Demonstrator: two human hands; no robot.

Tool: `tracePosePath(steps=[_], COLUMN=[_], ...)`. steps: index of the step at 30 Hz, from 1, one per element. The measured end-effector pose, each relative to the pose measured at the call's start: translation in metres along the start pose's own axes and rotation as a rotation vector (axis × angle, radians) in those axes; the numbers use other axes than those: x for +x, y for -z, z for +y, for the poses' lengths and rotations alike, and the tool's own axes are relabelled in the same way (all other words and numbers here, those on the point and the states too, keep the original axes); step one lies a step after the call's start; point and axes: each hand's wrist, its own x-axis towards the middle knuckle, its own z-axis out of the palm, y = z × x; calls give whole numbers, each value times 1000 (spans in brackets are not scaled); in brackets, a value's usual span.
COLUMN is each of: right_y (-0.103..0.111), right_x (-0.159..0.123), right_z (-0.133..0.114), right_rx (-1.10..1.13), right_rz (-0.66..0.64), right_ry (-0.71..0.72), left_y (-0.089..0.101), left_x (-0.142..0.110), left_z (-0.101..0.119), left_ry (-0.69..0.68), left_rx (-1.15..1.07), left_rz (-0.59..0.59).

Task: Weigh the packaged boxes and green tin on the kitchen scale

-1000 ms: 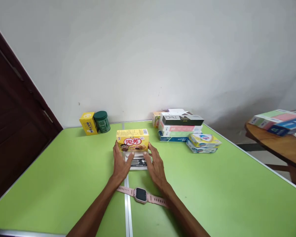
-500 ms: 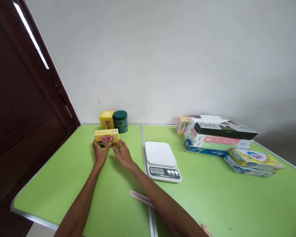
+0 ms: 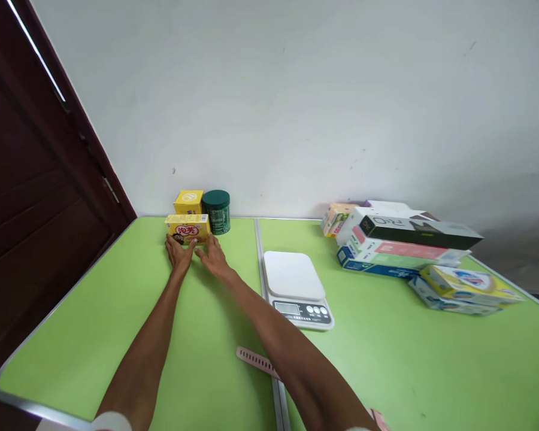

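Observation:
A yellow snack box [image 3: 188, 228] with red lettering stands on its long side at the back left of the table. My left hand [image 3: 178, 251] grips its left end, the thumb along the lower front. At the box's right end, my right hand [image 3: 213, 254] presses with its fingers, the thumb toward the front. Right behind the box is a smaller yellow carton [image 3: 189, 202], its lower part hidden. A green lidded canister [image 3: 217, 212] stands beside that carton, close to the wall.
A white kitchen scale [image 3: 295, 278] lies by the seam of the green table [image 3: 215, 371]. A pink strap [image 3: 257, 360] is partly under my right forearm. Stacked boxes [image 3: 408, 239] and yellow-and-white cartons [image 3: 469, 284] occupy the right side. A small orange box [image 3: 336, 219] stands behind.
Both hands have pushed the yellow snack box back, closer to the smaller carton and the canister. The view has shifted slightly.

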Motion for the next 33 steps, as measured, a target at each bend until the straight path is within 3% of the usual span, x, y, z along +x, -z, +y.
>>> tracePosePath(steps=[6,10,13,15,19,22,23,26,29,31,33], right_y=[0,24,74,122,236,313,333,380,409,420,426], right_x=[3,-44,-106,-151,-233,-278,-289,-303,-291,-275,-260], right_z=[-24,-34,-33,-27,13,71,91,145,173,178,179], right_rx=[27,13,26,22,-68,-190,-222,-224,-129,-55,-6], right_rz=[-11,-61,-62,44,635,1084,1180,1313,1351,1351,1331], right_ry=[-38,15,188,271,215,26,-39,-217,-300,-312,-306], left_y=[1,5,8,10,16,23,24,25,14,-1,-23], left_x=[5,2,-1,-1,-11,-27,-34,-64,-120,-170,-224], left_z=[8,19,24,24,18,22,28,61,114,152,184], left_ry=[23,24,44,42,44,126,145,50,-287,-494,-569], left_rx=[52,54,39,54,71,38,4,-150,-261,-275,-324], left_rz=[30,22,21,30,12,-3,-7,15,5,-110,-274])
